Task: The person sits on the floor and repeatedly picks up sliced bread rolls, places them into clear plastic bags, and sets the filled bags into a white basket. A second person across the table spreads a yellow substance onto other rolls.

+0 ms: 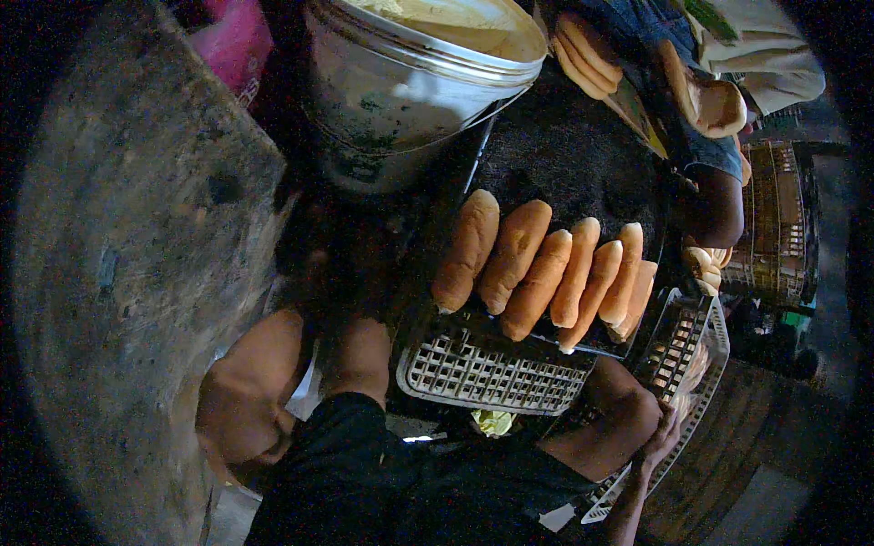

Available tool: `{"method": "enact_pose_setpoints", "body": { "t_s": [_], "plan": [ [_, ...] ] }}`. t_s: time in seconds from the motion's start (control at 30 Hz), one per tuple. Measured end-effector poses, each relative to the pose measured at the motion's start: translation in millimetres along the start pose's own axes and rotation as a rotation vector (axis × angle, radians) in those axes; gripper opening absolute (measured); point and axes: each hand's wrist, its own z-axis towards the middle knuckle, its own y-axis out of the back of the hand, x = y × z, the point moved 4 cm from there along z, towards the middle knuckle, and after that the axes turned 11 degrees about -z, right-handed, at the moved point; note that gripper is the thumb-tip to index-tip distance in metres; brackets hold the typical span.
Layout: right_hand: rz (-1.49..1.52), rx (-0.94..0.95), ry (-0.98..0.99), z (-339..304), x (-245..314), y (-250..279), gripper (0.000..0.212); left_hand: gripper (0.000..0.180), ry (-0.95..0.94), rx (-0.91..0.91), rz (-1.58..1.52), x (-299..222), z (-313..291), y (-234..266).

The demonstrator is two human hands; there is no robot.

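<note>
My right hand rests by my bent right knee, next to the rim of a pale plastic crate. Its fingers look loosely stretched, and nothing shows in them. Bare skin of a bent limb fills the lower left, but no fingers of my left hand can be made out. In front of me, several long golden bread rolls lie side by side along the near end of a black surface. Beyond them to the left stands a white bucket with a pale yellow spread inside.
A grey grid crate sits under the rolls' near side. At upper right, another person in jeans is beside a split roll and stacked rolls. A worn board spans the left; a pink bag lies behind it.
</note>
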Motion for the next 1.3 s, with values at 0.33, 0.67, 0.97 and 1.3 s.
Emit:
{"method": "enact_pose_setpoints", "body": {
  "t_s": [0.33, 0.67, 0.97, 1.3],
  "plan": [
    [-0.161, -0.105, 0.525, -34, 117, -20, 0.018, 0.036, -0.576, -0.519, -0.743, -52, -28, 94],
    [0.985, 0.583, 0.248, -104, 200, -128, 0.043, 0.036, -0.265, 0.347, -1.551, -220, -330, 135],
    [1.208, 0.223, -0.085, -78, 71, -38, 0.017, 0.027, -0.288, 0.970, -0.964, -235, -384, 84],
    [0.417, -0.184, 0.451, -12, 137, -89, 0.042, 0.042, -0.448, 0.385, -1.193, -244, -237, 86]
  ]
}}
